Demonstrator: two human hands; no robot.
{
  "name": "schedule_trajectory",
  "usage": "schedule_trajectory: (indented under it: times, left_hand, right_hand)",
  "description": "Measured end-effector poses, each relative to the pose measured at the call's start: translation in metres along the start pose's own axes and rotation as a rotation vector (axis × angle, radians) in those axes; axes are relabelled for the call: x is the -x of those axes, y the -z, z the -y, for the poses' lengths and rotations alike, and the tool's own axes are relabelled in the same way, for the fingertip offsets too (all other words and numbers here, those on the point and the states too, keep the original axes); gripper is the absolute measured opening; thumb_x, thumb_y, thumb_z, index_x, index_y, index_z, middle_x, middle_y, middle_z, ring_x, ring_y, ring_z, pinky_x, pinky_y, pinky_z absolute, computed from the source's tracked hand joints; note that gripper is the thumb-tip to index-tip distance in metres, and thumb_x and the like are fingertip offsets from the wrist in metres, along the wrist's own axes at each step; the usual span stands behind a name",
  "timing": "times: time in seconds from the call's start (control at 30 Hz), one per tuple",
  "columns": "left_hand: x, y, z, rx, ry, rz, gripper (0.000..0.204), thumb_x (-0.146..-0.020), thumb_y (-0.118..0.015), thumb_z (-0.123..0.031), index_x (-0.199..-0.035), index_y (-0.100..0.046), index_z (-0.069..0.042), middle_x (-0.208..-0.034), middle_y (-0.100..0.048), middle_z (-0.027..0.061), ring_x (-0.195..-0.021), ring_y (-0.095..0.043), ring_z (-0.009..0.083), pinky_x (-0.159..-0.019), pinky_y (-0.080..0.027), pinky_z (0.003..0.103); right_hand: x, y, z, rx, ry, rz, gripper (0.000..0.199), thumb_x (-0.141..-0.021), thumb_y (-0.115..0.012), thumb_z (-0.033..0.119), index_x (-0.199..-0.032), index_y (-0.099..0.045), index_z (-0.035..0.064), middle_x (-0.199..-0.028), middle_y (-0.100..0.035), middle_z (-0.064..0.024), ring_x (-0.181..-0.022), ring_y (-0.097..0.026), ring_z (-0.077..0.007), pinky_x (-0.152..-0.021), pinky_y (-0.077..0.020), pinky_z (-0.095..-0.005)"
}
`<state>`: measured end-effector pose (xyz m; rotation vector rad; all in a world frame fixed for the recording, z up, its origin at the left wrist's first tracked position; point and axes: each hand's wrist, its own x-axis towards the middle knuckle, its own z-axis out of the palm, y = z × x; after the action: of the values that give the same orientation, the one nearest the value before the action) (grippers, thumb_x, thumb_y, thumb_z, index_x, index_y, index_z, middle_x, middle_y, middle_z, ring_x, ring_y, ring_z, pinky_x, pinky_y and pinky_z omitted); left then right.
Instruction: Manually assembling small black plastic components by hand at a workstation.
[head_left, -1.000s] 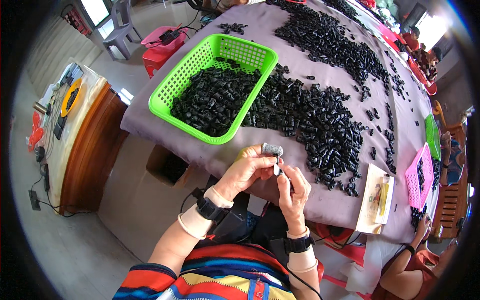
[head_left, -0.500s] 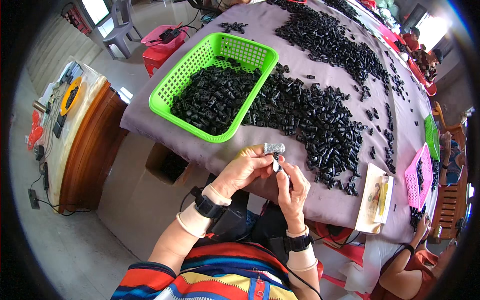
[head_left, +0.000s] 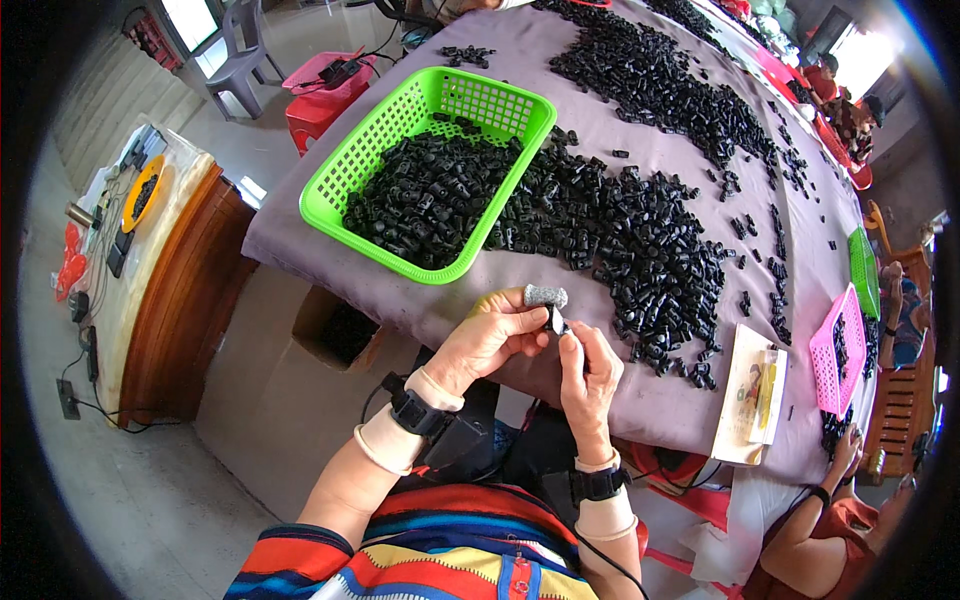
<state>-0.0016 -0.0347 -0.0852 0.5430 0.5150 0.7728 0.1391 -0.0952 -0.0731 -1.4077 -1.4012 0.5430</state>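
Over the table's near edge, my left hand [head_left: 497, 332] pinches a small black plastic part [head_left: 549, 318] between thumb and fingers. A grey knitted cover [head_left: 545, 296] wraps its index fingertip. Close beside it, my right hand [head_left: 592, 370] has thumb and index finger closed on a small tool with a pale, flat, blade-like end [head_left: 558, 322], which meets the black part. The tool's handle is mostly hidden in my fingers. Just beyond my hands lies a heap of similar black plastic parts [head_left: 640, 255], and more fill a green plastic basket [head_left: 430, 275].
A grey-mauve cloth [head_left: 480, 310] covers the table. To the right are a booklet [head_left: 738, 395], a pink basket [head_left: 826, 360] and a co-worker's arm [head_left: 815, 510]. A cardboard box [head_left: 310, 345] stands below the table at left, near a wooden counter [head_left: 180, 300].
My right hand has shifted slightly to the right and down, and the pale blade-like end has tilted against the black part. My left hand has barely moved.
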Motion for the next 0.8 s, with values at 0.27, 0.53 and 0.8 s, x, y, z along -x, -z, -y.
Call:
schedule_trajectory:
  times: [0.27,0.53,0.8]
  left_hand:
    - [-0.0028,0.0057,0.0022,0.042,-0.016,0.065,0.025,-0.086,-0.058,-0.013,-0.109,-0.060,-0.005,-0.081,-0.062,-0.0005,-0.068,-0.058,0.0079,-0.058,-0.047,0.020]
    - [-0.0028,0.0083,0.0029,0.042,-0.004,0.072,0.026,-0.087,-0.057,-0.013,-0.111,-0.060,-0.004,-0.079,-0.061,-0.0013,-0.067,-0.057,0.0077,-0.059,-0.046,0.019]
    - [-0.0040,0.0094,0.0059,0.053,0.005,0.031,0.024,-0.087,-0.056,-0.011,-0.110,-0.060,-0.004,-0.085,-0.062,0.0003,-0.075,-0.059,0.0091,-0.067,-0.049,0.022]
  right_hand:
    - [-0.0010,-0.0039,-0.0036,0.110,0.117,0.024,0.013,-0.080,-0.062,0.010,-0.091,-0.063,0.0032,-0.071,-0.058,-0.0107,-0.058,-0.056,-0.0254,-0.054,-0.0446,-0.0316]
    - [-0.0011,-0.0047,-0.0029,0.129,0.104,0.021,0.013,-0.080,-0.062,0.010,-0.091,-0.062,0.0028,-0.070,-0.057,-0.0115,-0.058,-0.056,-0.0259,-0.053,-0.0441,-0.0324]
    - [-0.0014,-0.0056,-0.0035,0.140,0.095,0.015,0.013,-0.079,-0.063,0.010,-0.089,-0.062,0.0025,-0.070,-0.057,-0.0122,-0.058,-0.056,-0.0274,-0.053,-0.0441,-0.0335]
